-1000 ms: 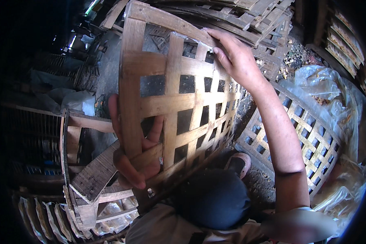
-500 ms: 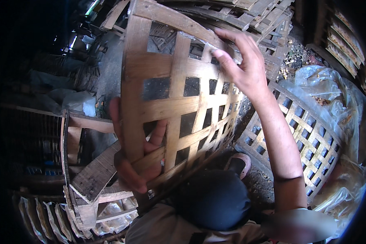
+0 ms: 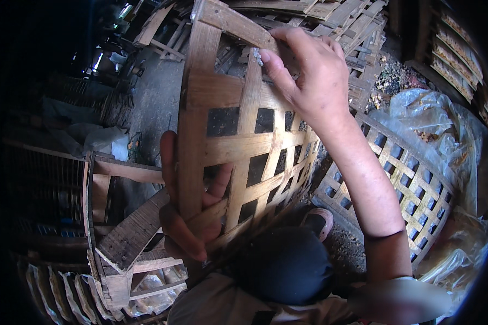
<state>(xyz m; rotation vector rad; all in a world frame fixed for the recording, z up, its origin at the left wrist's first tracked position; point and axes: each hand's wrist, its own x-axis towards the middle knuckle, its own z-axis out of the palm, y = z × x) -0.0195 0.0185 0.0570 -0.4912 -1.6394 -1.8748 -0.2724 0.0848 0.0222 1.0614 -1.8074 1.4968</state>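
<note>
A wooden-framed tray of woven bamboo slats [image 3: 238, 147] is held up steeply tilted in front of me. My left hand [image 3: 192, 216] grips its lower left edge, with fingers on both sides of the frame and fingertips showing through the lattice gaps. At the upper edge, my right hand [image 3: 320, 76] is closed over the frame, the thumb on the near side and the fingers reaching over the top. A small pale, crusty patch [image 3: 257, 56] lies on a slat end beside the right thumb tip.
A second lattice tray [image 3: 406, 184] lies at the right beside crumpled clear plastic sheeting [image 3: 434, 116]. Stacked slatted trays [image 3: 336, 32] stand at the far side. On the left is a wooden frame stand [image 3: 126, 230]; filled racks [image 3: 458, 49] line the far right.
The tray's left edge has shifted right with my left hand, and the tray appears turned more edge-on. My right hand has moved slightly left and up along the top edge.
</note>
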